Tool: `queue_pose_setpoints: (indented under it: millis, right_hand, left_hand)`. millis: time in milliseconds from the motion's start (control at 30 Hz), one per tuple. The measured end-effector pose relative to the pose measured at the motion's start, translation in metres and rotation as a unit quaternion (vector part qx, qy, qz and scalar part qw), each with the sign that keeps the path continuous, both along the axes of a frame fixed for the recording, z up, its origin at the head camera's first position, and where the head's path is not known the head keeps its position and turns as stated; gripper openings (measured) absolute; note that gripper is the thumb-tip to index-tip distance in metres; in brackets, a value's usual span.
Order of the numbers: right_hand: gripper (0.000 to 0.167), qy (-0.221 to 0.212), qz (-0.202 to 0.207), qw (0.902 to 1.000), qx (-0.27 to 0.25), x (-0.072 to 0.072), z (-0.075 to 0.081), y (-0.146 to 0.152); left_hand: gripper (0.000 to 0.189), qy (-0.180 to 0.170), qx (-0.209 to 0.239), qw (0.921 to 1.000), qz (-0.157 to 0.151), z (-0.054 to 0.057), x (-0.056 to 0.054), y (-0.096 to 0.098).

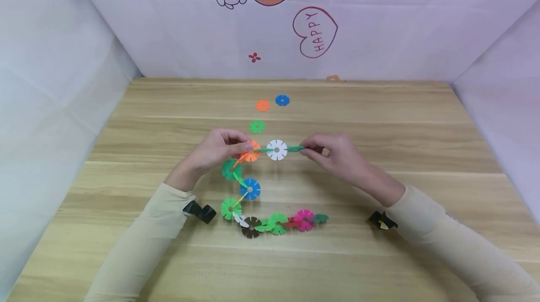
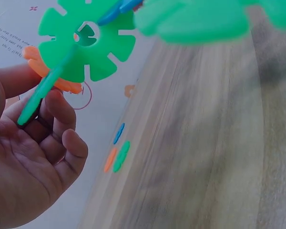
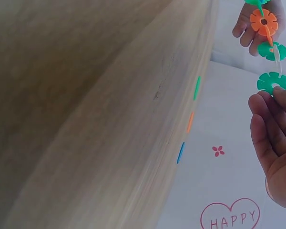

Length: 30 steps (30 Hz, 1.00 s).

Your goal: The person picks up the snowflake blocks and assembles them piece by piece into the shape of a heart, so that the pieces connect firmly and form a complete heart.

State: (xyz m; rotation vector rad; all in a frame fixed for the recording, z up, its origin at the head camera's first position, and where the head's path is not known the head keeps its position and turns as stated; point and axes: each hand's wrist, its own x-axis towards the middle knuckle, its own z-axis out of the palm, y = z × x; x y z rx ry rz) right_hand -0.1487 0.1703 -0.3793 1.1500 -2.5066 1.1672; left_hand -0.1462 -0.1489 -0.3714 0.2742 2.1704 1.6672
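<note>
A winding chain of notched plastic snowflake discs joins my two hands and trails down over the wood. My left hand (image 1: 213,151) pinches an orange disc (image 1: 253,152) between thumb and fingers. To its right in the chain is a white disc (image 1: 276,150), facing up toward the head camera. My right hand (image 1: 339,155) pinches the green end disc (image 3: 271,82) beyond it. Below the left hand the chain runs through a blue disc (image 1: 250,189) and a brown disc (image 1: 251,228). A pink disc (image 1: 304,220) and a dark green disc (image 1: 321,218) form the lower end.
Three loose discs lie on the wooden table (image 1: 405,124) beyond the hands: green (image 1: 257,126), orange (image 1: 263,105) and blue (image 1: 282,100). A white printed cloth (image 1: 181,34) hangs behind the table's far edge, with more white cloth at both sides.
</note>
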Motion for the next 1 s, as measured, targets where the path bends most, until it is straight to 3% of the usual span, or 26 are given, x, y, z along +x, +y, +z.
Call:
queue_pose_setpoints:
  millis: [267, 400, 533, 633, 1000]
  right_hand:
    - [0.017, 0.039, 0.022, 0.999, 0.004, -0.0006, -0.0001, -0.0022]
    - [0.016, 0.097, 0.038, 0.9944, 0.016, -0.0019, 0.0003, -0.0057]
    - [0.016, 0.17, 0.058, 0.9832, 0.032, -0.0026, -0.0004, -0.0077]
    - [0.016, 0.195, 0.07, 0.9778, 0.035, -0.0024, -0.0007, -0.0084]
    - [0.019, 0.182, 0.093, 0.9786, 0.026, -0.0061, -0.0033, -0.0087]
  left_hand:
    - [0.017, 0.008, -0.002, 1.0, -0.002, -0.0007, 0.0008, 0.0016]
    - [0.015, 0.009, 0.003, 1.0, 0.003, -0.0004, 0.0017, 0.0037]
    - [0.011, 0.01, 0.003, 0.9999, 0.012, -0.0007, 0.0024, 0.0068]
    - [0.01, 0.012, 0.001, 0.9999, 0.013, -0.0011, 0.0025, 0.0079]
    - [0.011, 0.025, -0.003, 0.9997, 0.0, 0.0012, -0.001, 0.0082]
